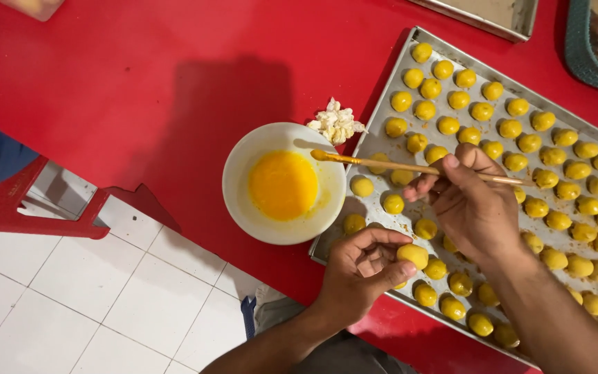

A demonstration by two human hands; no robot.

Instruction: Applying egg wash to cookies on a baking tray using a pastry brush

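Yellow dough ball (413, 254) pinched by left hand (362, 273), right hand (475, 208) gripping brush (409, 167), tray (375, 131) edge cropped.

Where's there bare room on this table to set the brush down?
The widest bare patch is the red table left of and above the white bowl. The baking tray is crowded with yellow dough balls. The crumpled tissue fills the gap between bowl and tray.

Tabletop (139, 76): glossy red, lit from above, shadows cast. White tiled floor (70, 305) below the tabletop's edge. Red plastic chair (42, 208) standing on the floor beside the tabletop.
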